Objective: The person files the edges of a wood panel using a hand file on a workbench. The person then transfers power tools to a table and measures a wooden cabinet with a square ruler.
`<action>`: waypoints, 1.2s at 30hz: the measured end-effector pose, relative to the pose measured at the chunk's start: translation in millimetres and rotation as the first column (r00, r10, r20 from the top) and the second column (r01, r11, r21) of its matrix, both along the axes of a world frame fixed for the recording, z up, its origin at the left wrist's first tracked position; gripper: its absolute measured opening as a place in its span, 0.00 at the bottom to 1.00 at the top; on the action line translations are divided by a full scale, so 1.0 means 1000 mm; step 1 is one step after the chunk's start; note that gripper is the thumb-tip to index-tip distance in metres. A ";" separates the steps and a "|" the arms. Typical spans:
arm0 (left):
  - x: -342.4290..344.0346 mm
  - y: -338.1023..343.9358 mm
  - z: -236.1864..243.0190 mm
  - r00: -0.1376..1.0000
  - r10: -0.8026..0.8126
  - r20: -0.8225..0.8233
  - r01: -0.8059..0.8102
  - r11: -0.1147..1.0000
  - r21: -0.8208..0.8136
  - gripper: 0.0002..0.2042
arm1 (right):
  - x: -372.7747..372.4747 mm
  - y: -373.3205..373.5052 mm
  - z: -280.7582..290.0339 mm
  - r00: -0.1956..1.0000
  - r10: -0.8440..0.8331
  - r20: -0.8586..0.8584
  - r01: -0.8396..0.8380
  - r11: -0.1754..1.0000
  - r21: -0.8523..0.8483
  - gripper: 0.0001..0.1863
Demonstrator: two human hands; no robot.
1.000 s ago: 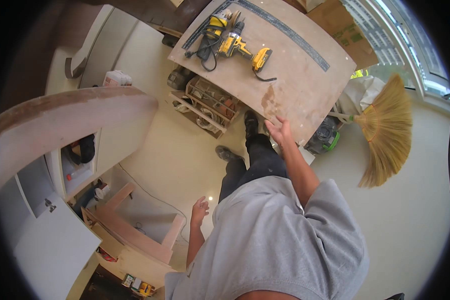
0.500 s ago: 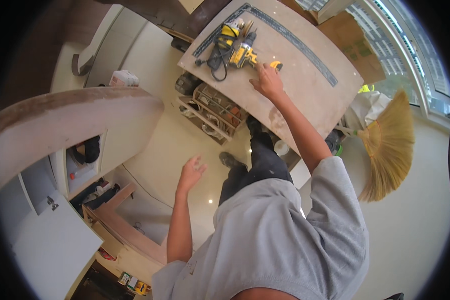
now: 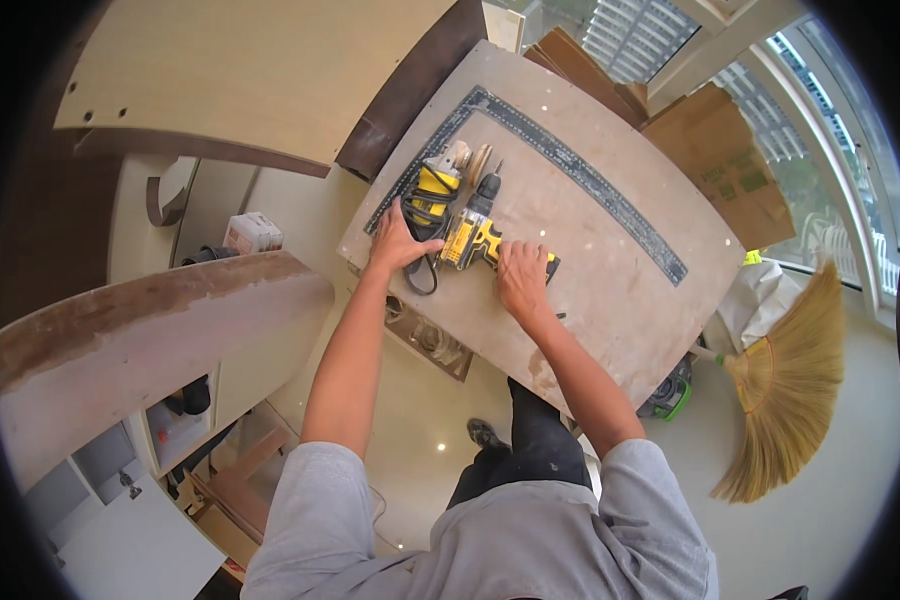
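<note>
On the workbench lies a yellow and black cordless drill [image 3: 468, 237], its chuck pointing away from me. My right hand [image 3: 523, 275] is closed around its handle, and the battery end shows past my fingers. To the drill's left is a yellow angle grinder [image 3: 436, 183] wrapped in its black cord [image 3: 410, 220]. My left hand [image 3: 398, 243] rests against the grinder's near left side, thumb and fingers spread apart, the thumb reaching toward the back of the drill. Part of the grinder is hidden under the cord.
A dark framing square [image 3: 590, 180] lies along the far side of the dusty workbench [image 3: 610, 310]. A straw broom [image 3: 785, 385] and cardboard [image 3: 715, 160] stand at the right. Cabinet panels [image 3: 160, 310] stand at the left, and an open drawer [image 3: 428, 338] sits below the bench.
My left hand has moved from over the floor up to the grinder. My right hand has closed around the drill's handle. The view has shifted, so the bench appears lower.
</note>
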State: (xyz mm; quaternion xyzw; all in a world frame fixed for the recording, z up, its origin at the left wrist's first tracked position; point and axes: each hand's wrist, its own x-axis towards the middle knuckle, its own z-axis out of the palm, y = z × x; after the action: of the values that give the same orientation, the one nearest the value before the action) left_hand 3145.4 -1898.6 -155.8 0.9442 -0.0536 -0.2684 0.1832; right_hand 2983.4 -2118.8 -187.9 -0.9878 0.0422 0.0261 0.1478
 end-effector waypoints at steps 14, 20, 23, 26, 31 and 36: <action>-0.022 -0.009 0.018 0.970 0.239 -0.045 -0.242 0.965 -0.098 0.31 | 0.003 0.001 -0.002 0.998 -0.005 -0.060 0.010 0.997 0.079 0.17; -0.125 0.042 0.036 0.827 0.458 -0.325 -0.543 0.799 -0.257 0.25 | -0.019 -0.026 -0.031 0.995 0.086 0.047 -0.089 0.995 0.051 0.10; -0.244 0.084 0.066 0.745 0.523 -0.414 -0.667 0.606 -0.435 0.25 | -0.056 -0.048 -0.033 0.969 0.129 -0.212 -0.124 0.992 0.036 0.26; -0.375 0.138 0.112 0.767 0.546 -0.338 -0.635 0.568 -0.523 0.30 | -0.118 -0.065 -0.023 0.980 0.063 -0.188 -0.086 0.990 -0.111 0.34; -0.603 0.217 0.165 0.656 0.698 -0.286 -0.725 0.478 -0.497 0.34 | -0.271 -0.062 0.006 0.990 0.137 -0.018 -0.135 0.929 -0.344 0.35; -0.841 0.280 0.178 0.321 0.910 -0.261 -0.846 0.152 -0.511 0.35 | -0.418 0.019 0.047 0.951 0.286 -0.115 -0.300 0.772 -0.561 0.49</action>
State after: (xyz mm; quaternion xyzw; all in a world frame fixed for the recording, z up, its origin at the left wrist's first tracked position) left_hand 2304.1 -1618.9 21.9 0.7061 0.4181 -0.0299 0.5708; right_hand 2565.3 -2099.6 -140.5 -0.9802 -0.1043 0.0464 -0.1618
